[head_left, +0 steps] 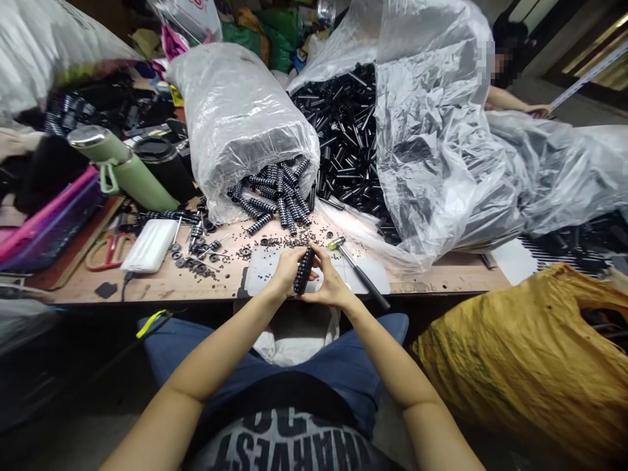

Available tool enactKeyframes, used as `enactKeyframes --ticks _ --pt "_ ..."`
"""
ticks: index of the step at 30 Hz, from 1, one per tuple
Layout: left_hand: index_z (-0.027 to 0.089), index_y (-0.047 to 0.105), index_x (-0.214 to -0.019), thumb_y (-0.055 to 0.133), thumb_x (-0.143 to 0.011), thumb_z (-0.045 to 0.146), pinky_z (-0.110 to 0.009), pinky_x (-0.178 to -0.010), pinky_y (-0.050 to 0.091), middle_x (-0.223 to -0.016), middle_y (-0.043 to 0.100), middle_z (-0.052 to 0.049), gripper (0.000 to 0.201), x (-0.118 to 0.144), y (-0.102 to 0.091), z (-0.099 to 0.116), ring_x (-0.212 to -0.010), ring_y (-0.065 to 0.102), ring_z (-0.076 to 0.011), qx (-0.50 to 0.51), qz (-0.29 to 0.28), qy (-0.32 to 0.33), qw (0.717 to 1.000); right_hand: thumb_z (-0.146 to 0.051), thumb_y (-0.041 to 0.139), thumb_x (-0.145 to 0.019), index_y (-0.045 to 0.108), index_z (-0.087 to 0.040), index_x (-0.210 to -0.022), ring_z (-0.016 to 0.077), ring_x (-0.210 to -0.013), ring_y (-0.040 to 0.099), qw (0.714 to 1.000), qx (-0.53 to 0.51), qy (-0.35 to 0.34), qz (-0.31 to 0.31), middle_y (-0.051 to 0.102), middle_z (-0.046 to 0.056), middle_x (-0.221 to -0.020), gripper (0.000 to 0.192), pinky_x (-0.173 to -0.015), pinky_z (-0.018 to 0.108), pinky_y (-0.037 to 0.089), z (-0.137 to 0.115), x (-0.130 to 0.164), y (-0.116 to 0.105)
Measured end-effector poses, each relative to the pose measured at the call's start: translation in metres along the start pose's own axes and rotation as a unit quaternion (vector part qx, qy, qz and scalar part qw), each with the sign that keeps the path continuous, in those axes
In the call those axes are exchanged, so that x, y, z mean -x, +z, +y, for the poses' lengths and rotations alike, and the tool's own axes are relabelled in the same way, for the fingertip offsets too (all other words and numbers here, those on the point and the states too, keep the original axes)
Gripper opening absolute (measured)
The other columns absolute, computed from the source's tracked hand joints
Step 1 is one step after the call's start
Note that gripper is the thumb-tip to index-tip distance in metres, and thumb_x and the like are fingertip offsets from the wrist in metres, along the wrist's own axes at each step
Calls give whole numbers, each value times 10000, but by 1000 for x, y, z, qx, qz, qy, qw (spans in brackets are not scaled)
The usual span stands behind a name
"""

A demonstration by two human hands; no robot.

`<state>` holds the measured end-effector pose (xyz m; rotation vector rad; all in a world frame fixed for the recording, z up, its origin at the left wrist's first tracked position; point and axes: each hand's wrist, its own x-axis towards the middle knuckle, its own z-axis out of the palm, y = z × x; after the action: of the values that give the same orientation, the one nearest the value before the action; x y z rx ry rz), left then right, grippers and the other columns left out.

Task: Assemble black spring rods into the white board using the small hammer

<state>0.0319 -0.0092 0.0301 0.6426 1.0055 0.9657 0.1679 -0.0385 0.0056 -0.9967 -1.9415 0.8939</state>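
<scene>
Both my hands meet over the front edge of the wooden table (441,278). My left hand (286,270) and my right hand (331,282) together grip one black ribbed cylinder (303,271), held nearly upright between the fingers. Beneath it lies a pale grey mat (262,271). A small hammer (357,271) with a yellow-tipped head rests on the table just right of my right hand. More ribbed cylinders (275,193) spill from a clear plastic bag (240,111) straight ahead. Small black rings and thin pins (201,255) lie scattered to the left.
A large clear bag (432,131) of smooth black tubes (343,124) lies at right. A green flask (125,169), black cup (164,163), white power bank (150,245), red scissors (108,250) and pink basket (46,222) sit left. A yellow sack (520,360) stands at right. Another person (515,98) sits beyond.
</scene>
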Motion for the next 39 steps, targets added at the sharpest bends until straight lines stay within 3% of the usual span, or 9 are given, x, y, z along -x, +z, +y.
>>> enactKeyframes --ticks 12,15,17,19,22,27,30,34,39 --pt "107 616 -807 536 -843 358 -275 -459 510 -652 635 -65 266 -11 -1 -15 -433 572 -133 -67 17 -30 997 -234 774 -547 191 -187 -1433 295 -1348 340 997 43 43 40 324 156 -1421 1062 -1128 457 319 9 7 10" --pt "119 667 -936 519 -860 365 -341 -675 553 -844 665 -106 297 -16 -9 -30 -666 645 -178 -189 9 65 980 -259 778 -522 192 -161 -1424 322 -1334 341 992 91 57 68 346 181 -1396 1080 -1122 495 311 23 10 21" --pt "149 657 -1101 570 -833 316 -373 -845 517 -1017 635 -121 328 -16 -15 -43 -885 632 -211 -328 8 192 925 -286 775 -540 190 -148 -1424 344 -1333 331 986 120 73 90 346 200 -1394 1069 -1116 532 298 34 13 29" --pt "154 596 -1239 594 -806 227 -399 -922 473 -1094 592 -137 439 -16 -21 -55 -1007 580 -240 -471 0 285 835 -290 742 -611 198 -144 -1428 347 -1335 326 980 148 88 98 344 210 -1401 992 -1110 545 296 42 18 32" --pt "124 551 -1291 483 -849 118 -401 -900 467 -1050 598 -149 447 -17 -31 -64 -1007 559 -244 -609 -32 333 720 -318 691 -725 264 -140 -1411 338 -1324 342 962 225 123 91 366 206 -1403 828 -1092 532 320 46 28 16" --pt "186 541 -1309 367 -897 93 -439 -895 412 -1145 618 -153 457 -23 -51 -56 -1027 557 -251 -709 -87 374 592 -355 511 -911 543 -97 -1094 353 -1142 499 809 462 343 119 566 233 -1126 318 -928 491 412 38 46 -46" --pt "227 524 -1328 372 -882 81 -486 -919 350 -1177 627 -139 493 -24 -56 -51 -1067 544 -272 -729 -76 384 562 -360 406 -967 547 -135 -993 277 -920 615 806 449 380 74 642 160 -934 267 -767 350 443 23 58 -61" --pt "229 506 -1342 361 -872 60 -518 -961 301 -1214 623 -128 520 -22 -56 -51 -1137 515 -289 -741 -63 381 549 -372 228 -1016 517 -185 -998 202 -700 637 860 375 339 69 655 62 -770 345 -613 261 367 -1 76 -39" --pt "150 463 -1374 284 -925 105 -527 -1060 234 -1307 573 -145 486 -16 -47 -62 -1235 474 -284 -763 -53 367 530 -329 284 -1009 519 -190 -900 189 -589 616 852 371 368 -3 644 41 -678 294 -542 246 280 -22 82 -22"
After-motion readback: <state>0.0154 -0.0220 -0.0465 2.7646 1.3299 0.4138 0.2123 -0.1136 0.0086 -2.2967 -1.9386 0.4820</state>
